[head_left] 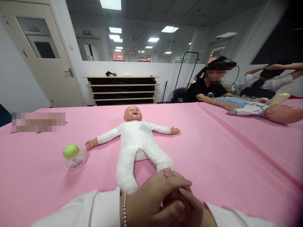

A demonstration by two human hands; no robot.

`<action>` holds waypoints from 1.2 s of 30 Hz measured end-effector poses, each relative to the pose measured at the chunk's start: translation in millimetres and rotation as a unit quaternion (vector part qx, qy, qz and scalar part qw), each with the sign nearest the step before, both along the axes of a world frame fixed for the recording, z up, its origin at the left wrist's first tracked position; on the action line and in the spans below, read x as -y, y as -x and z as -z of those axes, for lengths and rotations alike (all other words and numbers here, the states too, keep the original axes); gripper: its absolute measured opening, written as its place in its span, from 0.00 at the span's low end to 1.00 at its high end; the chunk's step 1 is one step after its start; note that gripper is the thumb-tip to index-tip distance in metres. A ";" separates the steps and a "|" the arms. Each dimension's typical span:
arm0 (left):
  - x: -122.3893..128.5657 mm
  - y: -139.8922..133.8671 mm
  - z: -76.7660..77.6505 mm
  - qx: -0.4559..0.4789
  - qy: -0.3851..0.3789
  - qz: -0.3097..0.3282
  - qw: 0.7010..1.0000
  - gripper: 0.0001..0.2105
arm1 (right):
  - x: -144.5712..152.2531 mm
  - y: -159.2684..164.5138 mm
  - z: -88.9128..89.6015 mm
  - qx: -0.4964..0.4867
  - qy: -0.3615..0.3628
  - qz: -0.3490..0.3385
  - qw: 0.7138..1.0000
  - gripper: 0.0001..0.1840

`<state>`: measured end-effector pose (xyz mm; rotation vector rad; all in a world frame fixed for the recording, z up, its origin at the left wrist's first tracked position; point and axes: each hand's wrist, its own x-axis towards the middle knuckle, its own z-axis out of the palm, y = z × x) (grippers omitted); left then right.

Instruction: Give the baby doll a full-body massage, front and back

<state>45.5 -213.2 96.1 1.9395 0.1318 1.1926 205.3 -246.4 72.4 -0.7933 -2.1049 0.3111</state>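
My left hand (153,197), with a beaded bracelet at its wrist, is closed against my right hand (193,206). Their bent fingers overlap, and no object shows between them. Just beyond them a baby doll (136,138) in a white cloth suit lies on its back, arms spread. Its lower legs are partly hidden behind my hands. Left of the doll, close to its hand, stands a clear jar with a green lid (74,156).
Pink cloth (208,164) covers the table. At the right, a person in black (204,86) reaches toward another doll (255,107) in blue and white, near a yellowish bottle (280,97). A blurred-out item (39,122) lies at the left. Stacked shelving (123,90) stands behind.
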 end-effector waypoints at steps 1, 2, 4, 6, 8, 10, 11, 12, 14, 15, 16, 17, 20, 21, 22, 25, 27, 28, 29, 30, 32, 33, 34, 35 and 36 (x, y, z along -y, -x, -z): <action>0.2 -0.2 1.5 0.011 0.015 -0.004 1.000 0.17 | -0.3 4.3 -7.5 0.006 -0.015 -0.014 1.000 0.30; 0.4 -0.1 2.2 0.015 0.027 -0.006 1.000 0.17 | -0.6 7.6 -15.0 0.016 -0.028 -0.027 0.999 0.32; 1.1 1.3 1.2 0.013 0.029 -0.001 1.000 0.18 | -0.9 10.4 -28.2 0.032 -0.036 -0.037 0.998 0.34; 1.5 3.9 -2.0 0.014 0.007 0.011 1.000 0.21 | -0.4 8.8 -37.0 0.041 -0.027 -0.030 0.998 0.31; 1.2 6.3 -6.0 0.017 -0.020 0.019 0.999 0.24 | 0.4 4.9 -41.6 0.042 -0.021 -0.033 0.998 0.25; 0.4 7.1 -9.1 0.020 -0.049 0.022 0.998 0.28 | 1.1 1.0 -43.3 0.035 -0.014 -0.047 0.998 0.20; 0.0 6.6 -10.1 0.022 -0.061 0.025 0.998 0.30 | 1.4 -0.4 -43.5 0.029 -0.008 -0.053 0.998 0.19; -0.5 5.7 -10.6 0.021 -0.069 0.030 0.997 0.32 | 1.6 -1.6 -43.5 0.023 -0.003 -0.056 0.998 0.18; -1.1 3.0 -10.1 0.022 -0.064 0.036 0.997 0.30 | 1.8 -2.7 -42.5 0.020 0.006 -0.052 0.998 0.18; -1.2 1.6 -9.3 0.027 -0.057 0.035 0.997 0.28 | 1.8 -2.8 -41.5 0.022 0.003 -0.050 0.999 0.18; -1.1 0.5 -8.2 0.034 -0.050 0.031 0.998 0.26 | 1.5 -2.6 -40.0 0.026 -0.004 -0.049 0.998 0.18; -1.0 -0.5 -7.0 0.041 -0.043 0.026 0.998 0.24 | 1.2 -2.0 -38.0 0.032 -0.012 -0.052 0.998 0.19; -0.4 -1.5 -4.0 0.057 -0.034 0.004 0.998 0.18 | -0.5 1.3 -30.1 0.043 -0.042 -0.056 0.997 0.25; -0.3 -1.4 -3.4 0.055 -0.032 -0.005 0.998 0.16 | -1.0 2.8 -27.8 0.040 -0.051 -0.053 0.996 0.28; -0.2 -1.2 -3.1 0.053 -0.030 -0.013 0.998 0.15 | -1.5 4.1 -26.3 0.038 -0.059 -0.050 0.996 0.30; -0.4 0.2 -3.3 0.041 -0.028 -0.017 0.999 0.14 | -1.6 6.3 -28.3 0.030 -0.086 -0.047 0.995 0.32; -0.3 1.2 -4.1 0.031 -0.025 -0.002 0.999 0.15 | -0.5 5.3 -33.7 0.033 -0.071 -0.047 0.996 0.28; 0.0 1.6 -4.6 0.025 -0.022 0.006 0.999 0.16 | 0.3 4.3 -36.4 0.034 -0.057 -0.048 0.997 0.24; 0.4 1.8 -4.9 0.020 -0.018 0.013 1.000 0.16 | 1.1 3.2 -38.4 0.032 -0.041 -0.048 0.997 0.20; 0.9 1.9 -5.2 0.015 -0.017 0.016 1.000 0.17 | 1.8 2.0 -39.4 0.028 -0.026 -0.049 0.998 0.16; 1.8 1.5 -5.2 0.007 -0.015 0.011 1.000 0.19 | 2.5 0.2 -38.5 0.010 -0.006 -0.053 0.998 0.14; 2.2 1.1 -5.0 0.005 -0.017 0.005 1.000 0.20 | 2.3 -0.3 -36.9 0.003 0.004 -0.061 0.998 0.15; 2.6 0.7 -4.7 0.003 -0.019 0.000 1.000 0.21 | 1.8 -0.7 -34.8 -0.004 0.013 -0.069 0.997 0.15; 3.0 0.2 -4.4 0.003 -0.021 -0.003 1.000 0.21 | 1.0 -1.0 -32.5 -0.010 0.019 -0.076 0.997 0.16; 3.3 -0.3 -4.1 0.005 -0.022 -0.004 1.000 0.21 | 0.0 -1.2 -30.1 -0.015 0.019 -0.081 0.996 0.17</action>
